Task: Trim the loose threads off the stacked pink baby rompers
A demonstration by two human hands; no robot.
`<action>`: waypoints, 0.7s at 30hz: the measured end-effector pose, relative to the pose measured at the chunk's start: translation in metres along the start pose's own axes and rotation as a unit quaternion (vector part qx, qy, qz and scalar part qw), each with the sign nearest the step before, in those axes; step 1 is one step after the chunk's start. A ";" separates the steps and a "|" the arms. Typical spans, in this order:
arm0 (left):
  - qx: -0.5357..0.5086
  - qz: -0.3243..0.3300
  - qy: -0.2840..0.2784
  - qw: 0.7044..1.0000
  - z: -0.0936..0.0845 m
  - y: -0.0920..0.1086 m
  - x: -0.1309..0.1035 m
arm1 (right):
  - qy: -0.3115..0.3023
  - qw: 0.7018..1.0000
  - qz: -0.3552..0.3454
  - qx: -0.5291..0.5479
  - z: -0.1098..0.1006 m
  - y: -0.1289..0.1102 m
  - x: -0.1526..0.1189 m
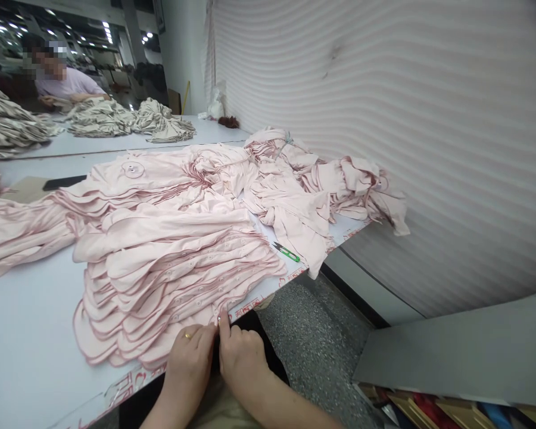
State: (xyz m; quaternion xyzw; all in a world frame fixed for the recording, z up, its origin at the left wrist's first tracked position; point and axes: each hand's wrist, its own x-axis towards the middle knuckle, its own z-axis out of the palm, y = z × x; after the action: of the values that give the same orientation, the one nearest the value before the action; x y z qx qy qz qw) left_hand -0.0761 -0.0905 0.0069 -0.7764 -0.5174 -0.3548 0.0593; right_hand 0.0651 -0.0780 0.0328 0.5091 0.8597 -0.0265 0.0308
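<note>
A fanned stack of pale pink garments [174, 262] lies at the table's front edge, with darker pink trim and small round fasteners along the edges. At the near side of the stack, my left hand [192, 351], with a ring on one finger, has its fingers closed on the nearest pink garment. Close beside it my right hand [241, 348] pinches the same garment's edge between thumb and index finger. The fingertips of both hands nearly touch there, and a small shiny spot shows between them. Green thread snips [287, 251] rest on the table to the right of the stack.
More pink garments [286, 185] are heaped behind and to the right, some hanging over the table edge. Grey-green garments [102, 116] lie on the far table [214, 131], where a person [74, 82] works. A dark flat object [65, 182] lies at left. Striped fabric [384, 89] covers the right side.
</note>
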 end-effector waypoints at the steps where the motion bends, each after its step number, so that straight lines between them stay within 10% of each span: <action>1: 0.018 0.002 0.006 1.000 0.002 0.003 -0.002 | -0.006 1.000 -0.007 -0.004 0.000 0.003 -0.002; 9: -0.040 -0.211 -0.066 0.974 0.008 -0.009 0.023 | 0.014 0.991 -0.066 0.112 -0.020 0.044 -0.022; 21: -0.026 -0.210 -0.030 0.977 0.014 -0.013 0.023 | -0.024 0.993 -0.040 0.107 -0.030 0.027 -0.019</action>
State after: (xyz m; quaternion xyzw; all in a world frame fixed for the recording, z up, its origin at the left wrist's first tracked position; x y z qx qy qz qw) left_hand -0.0756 -0.0603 0.0072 -0.6619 -0.6612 -0.3492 -0.0522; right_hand 0.0973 -0.0791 0.0633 0.4738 0.8706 -0.1322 -0.0040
